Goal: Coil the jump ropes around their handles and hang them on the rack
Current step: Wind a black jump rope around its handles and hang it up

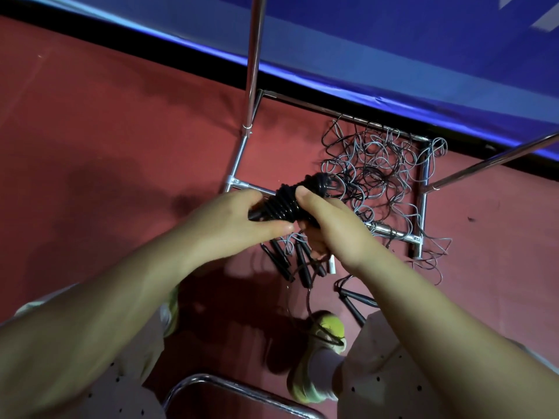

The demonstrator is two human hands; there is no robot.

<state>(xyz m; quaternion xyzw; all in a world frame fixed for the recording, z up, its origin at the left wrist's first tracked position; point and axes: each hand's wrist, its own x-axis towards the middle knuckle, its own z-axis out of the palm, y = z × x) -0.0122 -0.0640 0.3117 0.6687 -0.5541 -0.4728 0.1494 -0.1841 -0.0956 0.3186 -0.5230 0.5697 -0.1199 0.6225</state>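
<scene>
now | coiled jump rope [284,204] between hands | left hand [239,219] grips | right hand [329,225] grips

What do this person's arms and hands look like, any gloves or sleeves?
Both the left hand and the right hand are bare: no gloves, rings or watch visible. The forearms are uncovered too, with no sleeves reaching them in this view.

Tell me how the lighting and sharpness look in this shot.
Head view: dim overall, with dark shadows on the red floor; bright glare along the blue mat edge; wide-angle bending of the rack poles; hands and coiled rope fairly sharp.
</scene>
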